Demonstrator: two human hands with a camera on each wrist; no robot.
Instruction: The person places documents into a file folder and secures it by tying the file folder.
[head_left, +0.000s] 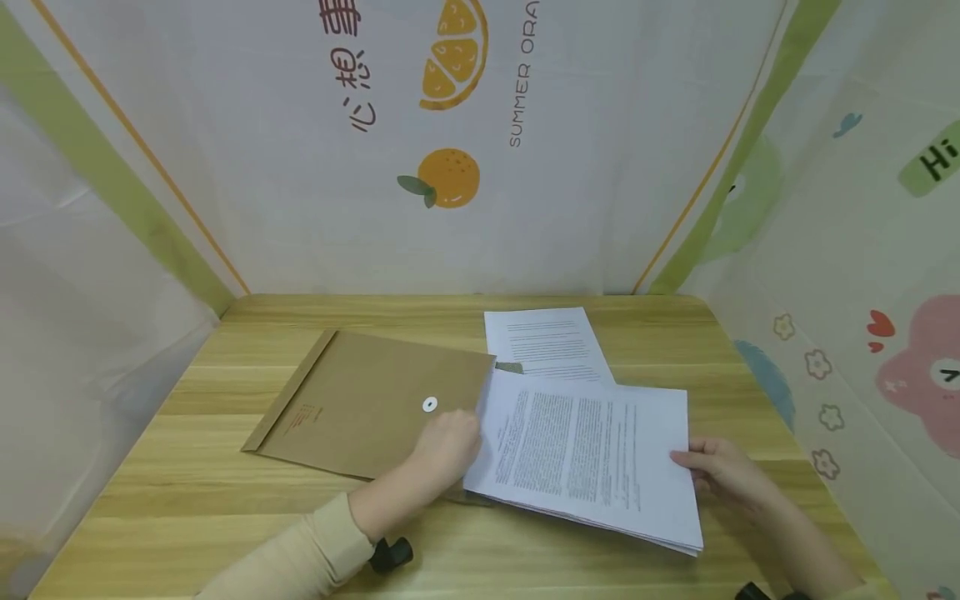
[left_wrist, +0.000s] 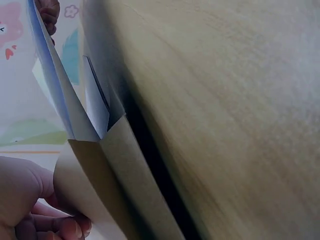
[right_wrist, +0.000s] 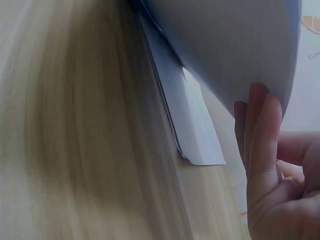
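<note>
A brown paper file envelope (head_left: 375, 392) with a white round button lies on the left half of the table. My left hand (head_left: 450, 446) pinches the upper panel at its right-hand mouth; the left wrist view shows the mouth (left_wrist: 115, 165) gaping. A stack of printed sheets (head_left: 577, 450) slants up from that mouth, its left edge at the opening. My right hand (head_left: 723, 475) holds the stack's right edge, thumb on top and fingers (right_wrist: 265, 130) underneath. How far the sheets reach into the envelope is hidden.
Another printed sheet (head_left: 547, 342) lies behind the stack, partly covered by it. Below the raised stack, more white paper (right_wrist: 190, 110) rests on the wooden table (head_left: 187, 492). Printed curtains (head_left: 585, 217) stand at the back and both sides.
</note>
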